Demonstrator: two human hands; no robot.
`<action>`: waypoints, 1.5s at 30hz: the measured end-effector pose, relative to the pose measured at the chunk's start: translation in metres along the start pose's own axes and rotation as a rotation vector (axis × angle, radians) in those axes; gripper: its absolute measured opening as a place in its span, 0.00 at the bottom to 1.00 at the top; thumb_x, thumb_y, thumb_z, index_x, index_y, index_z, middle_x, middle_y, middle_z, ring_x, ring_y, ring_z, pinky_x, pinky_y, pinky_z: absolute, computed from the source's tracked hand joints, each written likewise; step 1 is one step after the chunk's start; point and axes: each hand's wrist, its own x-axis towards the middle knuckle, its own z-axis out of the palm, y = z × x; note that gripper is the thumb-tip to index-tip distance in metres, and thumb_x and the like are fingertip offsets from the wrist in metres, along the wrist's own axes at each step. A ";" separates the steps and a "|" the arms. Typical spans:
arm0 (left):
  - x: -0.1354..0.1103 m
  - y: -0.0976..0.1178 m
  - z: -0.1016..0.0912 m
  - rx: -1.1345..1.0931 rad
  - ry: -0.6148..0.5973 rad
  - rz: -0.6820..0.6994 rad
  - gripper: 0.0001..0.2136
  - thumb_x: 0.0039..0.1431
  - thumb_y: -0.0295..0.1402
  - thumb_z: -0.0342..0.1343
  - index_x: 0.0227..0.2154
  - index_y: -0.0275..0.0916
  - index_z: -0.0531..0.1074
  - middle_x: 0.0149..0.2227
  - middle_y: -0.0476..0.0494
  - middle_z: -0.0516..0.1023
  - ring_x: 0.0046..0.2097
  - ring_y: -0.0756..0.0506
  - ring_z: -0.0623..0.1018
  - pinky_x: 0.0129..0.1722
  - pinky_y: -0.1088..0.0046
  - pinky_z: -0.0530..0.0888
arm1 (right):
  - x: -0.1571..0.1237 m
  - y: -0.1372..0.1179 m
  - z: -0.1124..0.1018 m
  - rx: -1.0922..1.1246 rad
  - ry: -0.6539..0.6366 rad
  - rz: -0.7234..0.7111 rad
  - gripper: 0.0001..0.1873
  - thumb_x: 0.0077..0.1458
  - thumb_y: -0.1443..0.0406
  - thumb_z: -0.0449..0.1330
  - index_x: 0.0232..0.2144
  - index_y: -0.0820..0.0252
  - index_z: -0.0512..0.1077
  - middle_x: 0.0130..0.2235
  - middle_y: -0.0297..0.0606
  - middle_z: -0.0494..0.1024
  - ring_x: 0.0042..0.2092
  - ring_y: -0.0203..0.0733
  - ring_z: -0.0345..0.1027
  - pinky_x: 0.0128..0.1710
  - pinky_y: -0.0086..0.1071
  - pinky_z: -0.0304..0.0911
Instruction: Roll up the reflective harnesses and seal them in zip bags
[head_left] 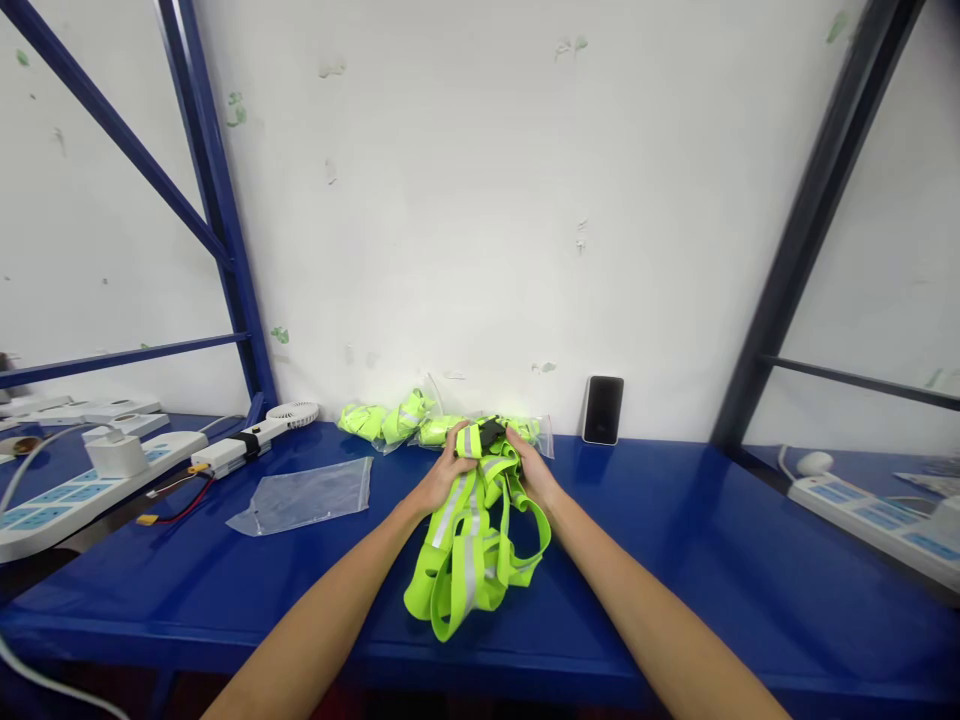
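Between my two hands is a reflective strap harness [469,560], neon yellow-green with silver stripes. Its loops hang down toward the table's front edge. My left hand [448,470] is closed on the harness's upper left straps. On the other side, my right hand [531,465] grips its upper right part, with the fingertips partly hidden. A black piece [491,432], perhaps a buckle, shows at the top between the hands. Behind them, clear bags with more neon straps [405,415] lie along the wall. An empty-looking clear plastic bag [307,497] lies flat left of my left hand.
On the blue table [645,560], a dark-fronted white device [603,410] leans against the wall. At left are a small white fan [292,413], a battery pack with wires [225,455] and a power strip [82,495]. Another power strip [877,515] lies far right. Blue posts [217,220] flank the table.
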 end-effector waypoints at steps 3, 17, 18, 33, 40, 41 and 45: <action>-0.001 0.001 0.006 -0.170 -0.044 -0.061 0.32 0.55 0.40 0.58 0.61 0.47 0.53 0.55 0.40 0.70 0.51 0.39 0.74 0.51 0.62 0.70 | -0.004 -0.009 -0.007 0.032 -0.023 -0.044 0.22 0.46 0.56 0.66 0.42 0.58 0.71 0.35 0.38 0.80 0.37 0.45 0.75 0.35 0.35 0.70; 0.003 0.003 0.005 -0.181 0.227 -0.009 0.26 0.44 0.33 0.66 0.49 0.42 0.68 0.51 0.39 0.73 0.51 0.39 0.75 0.48 0.63 0.72 | -0.016 -0.002 0.003 0.040 0.098 0.172 0.14 0.43 0.70 0.58 0.36 0.59 0.71 0.28 0.35 0.79 0.31 0.44 0.74 0.30 0.34 0.69; 0.003 0.002 0.004 -0.110 0.261 0.012 0.25 0.45 0.32 0.65 0.48 0.43 0.70 0.53 0.40 0.72 0.54 0.39 0.72 0.50 0.64 0.70 | -0.014 0.001 0.004 0.028 0.125 0.143 0.15 0.42 0.71 0.58 0.36 0.59 0.71 0.27 0.34 0.79 0.29 0.43 0.74 0.29 0.33 0.68; 0.011 -0.006 -0.013 0.242 0.437 0.341 0.12 0.43 0.22 0.50 0.28 0.38 0.77 0.46 0.41 0.74 0.51 0.40 0.73 0.53 0.63 0.66 | -0.026 0.008 0.020 0.054 -0.100 0.211 0.20 0.53 0.57 0.60 0.48 0.56 0.68 0.37 0.36 0.80 0.39 0.45 0.75 0.41 0.38 0.69; -0.003 0.011 -0.013 0.514 0.405 0.456 0.20 0.40 0.17 0.45 0.33 0.39 0.75 0.48 0.43 0.72 0.52 0.42 0.71 0.55 0.63 0.64 | -0.026 0.004 0.019 0.061 -0.082 0.288 0.18 0.54 0.55 0.59 0.43 0.61 0.72 0.33 0.41 0.81 0.35 0.48 0.76 0.38 0.41 0.71; -0.003 0.010 -0.012 0.476 0.396 0.435 0.21 0.41 0.17 0.46 0.38 0.40 0.73 0.48 0.43 0.72 0.52 0.42 0.71 0.54 0.63 0.65 | -0.025 0.002 0.016 0.045 -0.053 0.281 0.16 0.53 0.58 0.60 0.42 0.62 0.72 0.32 0.41 0.81 0.34 0.48 0.76 0.38 0.40 0.71; 0.003 0.003 -0.006 0.094 0.368 0.229 0.26 0.47 0.23 0.53 0.51 0.42 0.58 0.42 0.44 0.74 0.46 0.43 0.75 0.44 0.66 0.71 | -0.022 0.000 0.009 0.004 0.005 0.177 0.15 0.47 0.65 0.64 0.40 0.62 0.73 0.33 0.39 0.81 0.33 0.47 0.76 0.37 0.39 0.71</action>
